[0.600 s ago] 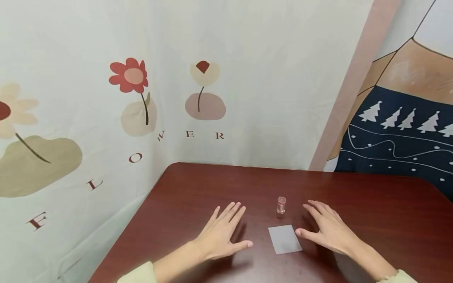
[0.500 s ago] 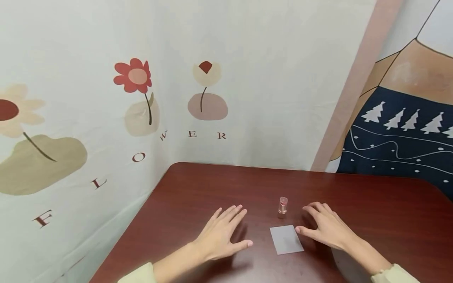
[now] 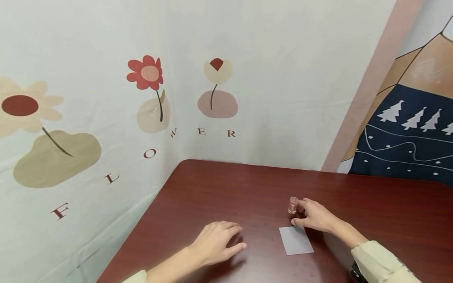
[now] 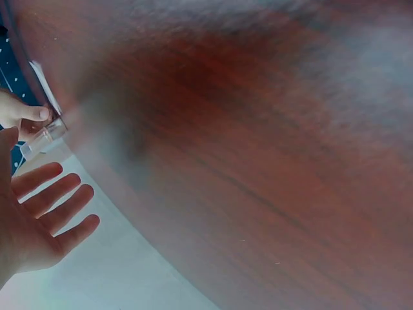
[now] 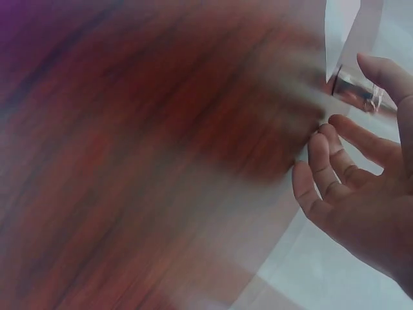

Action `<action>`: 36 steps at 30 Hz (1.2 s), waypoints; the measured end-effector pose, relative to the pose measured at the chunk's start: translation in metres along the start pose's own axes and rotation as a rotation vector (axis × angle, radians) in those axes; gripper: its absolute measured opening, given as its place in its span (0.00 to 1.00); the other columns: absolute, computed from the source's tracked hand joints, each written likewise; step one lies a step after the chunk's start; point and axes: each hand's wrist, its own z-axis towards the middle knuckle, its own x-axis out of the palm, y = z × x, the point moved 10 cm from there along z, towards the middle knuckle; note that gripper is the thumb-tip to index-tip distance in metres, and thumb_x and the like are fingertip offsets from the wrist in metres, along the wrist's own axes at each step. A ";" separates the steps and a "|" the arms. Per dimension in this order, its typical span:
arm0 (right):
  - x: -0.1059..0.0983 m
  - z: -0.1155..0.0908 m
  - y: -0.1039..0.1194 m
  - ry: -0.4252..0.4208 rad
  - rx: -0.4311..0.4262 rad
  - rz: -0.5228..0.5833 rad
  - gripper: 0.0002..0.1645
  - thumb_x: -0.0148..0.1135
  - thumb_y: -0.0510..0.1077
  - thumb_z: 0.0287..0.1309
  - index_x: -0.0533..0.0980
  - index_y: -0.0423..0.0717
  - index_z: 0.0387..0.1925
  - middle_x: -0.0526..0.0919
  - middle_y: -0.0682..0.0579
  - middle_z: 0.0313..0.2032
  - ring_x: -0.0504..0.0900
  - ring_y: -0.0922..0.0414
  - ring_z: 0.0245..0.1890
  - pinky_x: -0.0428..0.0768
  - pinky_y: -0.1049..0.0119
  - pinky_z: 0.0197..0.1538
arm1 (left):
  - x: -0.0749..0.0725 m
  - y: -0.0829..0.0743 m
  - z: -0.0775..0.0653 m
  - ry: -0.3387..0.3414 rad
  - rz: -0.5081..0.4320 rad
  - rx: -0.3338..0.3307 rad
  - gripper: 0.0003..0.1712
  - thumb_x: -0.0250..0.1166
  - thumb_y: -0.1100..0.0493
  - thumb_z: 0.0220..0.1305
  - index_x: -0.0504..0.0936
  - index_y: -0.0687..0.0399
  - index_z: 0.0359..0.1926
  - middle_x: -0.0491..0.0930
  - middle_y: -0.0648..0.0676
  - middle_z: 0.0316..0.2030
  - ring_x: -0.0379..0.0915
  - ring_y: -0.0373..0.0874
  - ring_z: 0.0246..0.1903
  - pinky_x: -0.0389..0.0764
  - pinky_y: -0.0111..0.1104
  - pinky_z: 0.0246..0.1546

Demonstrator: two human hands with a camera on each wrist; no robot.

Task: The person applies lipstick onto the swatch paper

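Observation:
A small lipstick (image 3: 292, 208) with a clear cap and a shiny rose-gold base stands upright on the dark red-brown table. My right hand (image 3: 316, 215) is right beside it, thumb on the near side and fingertips at its right. In the right wrist view the lipstick (image 5: 353, 90) lies between the spread thumb and forefinger, with a gap showing to the fingers (image 5: 321, 158). Just in front of it lies a pale square sheet (image 3: 296, 240), flat on the table. My left hand (image 3: 218, 243) hovers over the table further left, fingers relaxed and holding nothing.
The table (image 3: 226, 184) reaches back to a white curtain (image 3: 290, 98) printed with flowers and letters. A dark blue panel (image 3: 407, 145) with white trees hangs at the right. Something small and black (image 3: 358, 272) shows below the right sleeve.
My right hand has moved left and in to the lipstick, its fingers bending. My left hand's fingers have drawn together and curved down. The head view has turned slightly right-to-left, shifting the scene rightward.

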 end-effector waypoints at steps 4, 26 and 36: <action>0.007 0.008 0.003 -0.008 -0.019 0.034 0.14 0.72 0.45 0.44 0.71 0.52 0.27 0.69 0.62 0.23 0.67 0.66 0.25 0.67 0.70 0.28 | 0.002 0.003 -0.004 0.002 -0.011 -0.001 0.25 0.54 0.38 0.63 0.83 0.51 0.45 0.81 0.48 0.43 0.77 0.42 0.44 0.76 0.37 0.44; -0.054 -0.008 0.060 -0.090 -0.086 -0.252 0.14 0.62 0.41 0.40 0.65 0.58 0.19 0.62 0.65 0.18 0.60 0.69 0.17 0.60 0.74 0.18 | -0.053 -0.005 0.034 -0.267 -0.172 0.069 0.16 0.63 0.48 0.58 0.83 0.50 0.45 0.76 0.48 0.53 0.74 0.40 0.47 0.77 0.33 0.39; -0.043 -0.031 0.120 0.063 -0.260 -0.348 0.13 0.64 0.45 0.34 0.65 0.57 0.17 0.60 0.65 0.17 0.58 0.69 0.15 0.59 0.73 0.16 | -0.063 -0.066 0.072 -0.177 -0.329 0.229 0.30 0.69 0.49 0.53 0.75 0.51 0.57 0.74 0.47 0.54 0.70 0.36 0.51 0.71 0.24 0.47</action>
